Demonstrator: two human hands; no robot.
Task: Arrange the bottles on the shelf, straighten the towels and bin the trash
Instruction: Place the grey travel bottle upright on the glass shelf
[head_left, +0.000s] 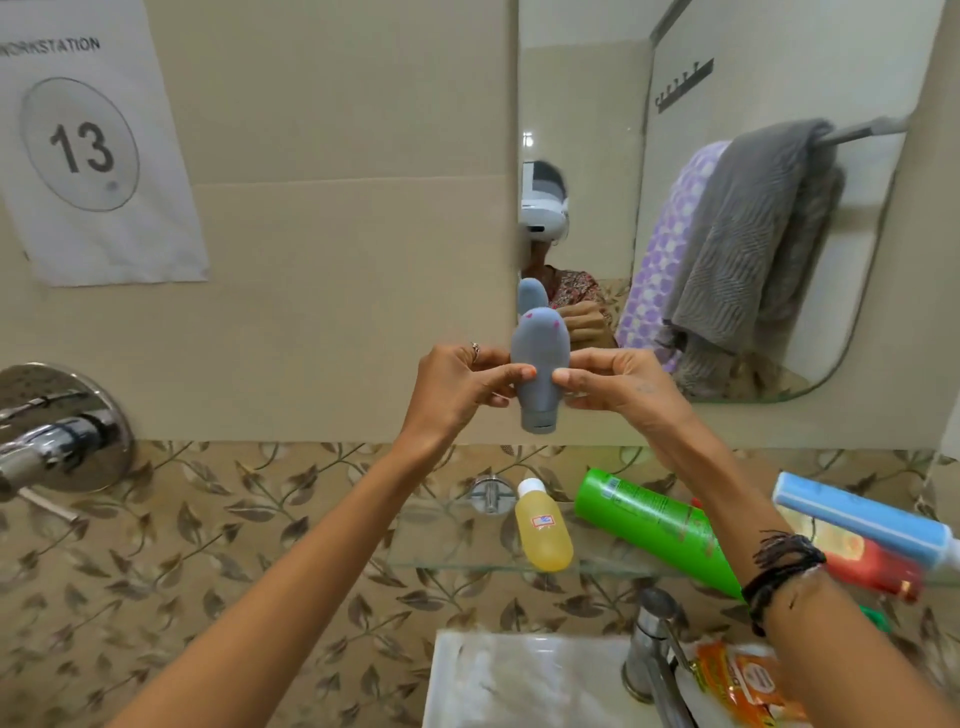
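A grey squeeze bottle (537, 358) with two pink dots is held cap-down in front of the wall, above the glass shelf (457, 564). My left hand (460, 387) grips its left side and my right hand (615, 387) its right side, thumbs on the front. On the shelf a small yellow bottle (544, 527) stands tilted, a green bottle (657, 525) lies on its side, and a red bottle (867, 564) and a blue tube (862, 517) lie at the right. The mirror reflects a grey towel (753, 234) and a purple patterned towel (670, 249) bunched on a rail.
A white sink (519, 680) with a chrome tap (652, 649) sits below the shelf. An orange wrapper (743, 675) lies on the sink's right rim. A chrome wall mixer (52, 436) juts out at left. A paper sign marked 13 (88, 145) hangs on the wall.
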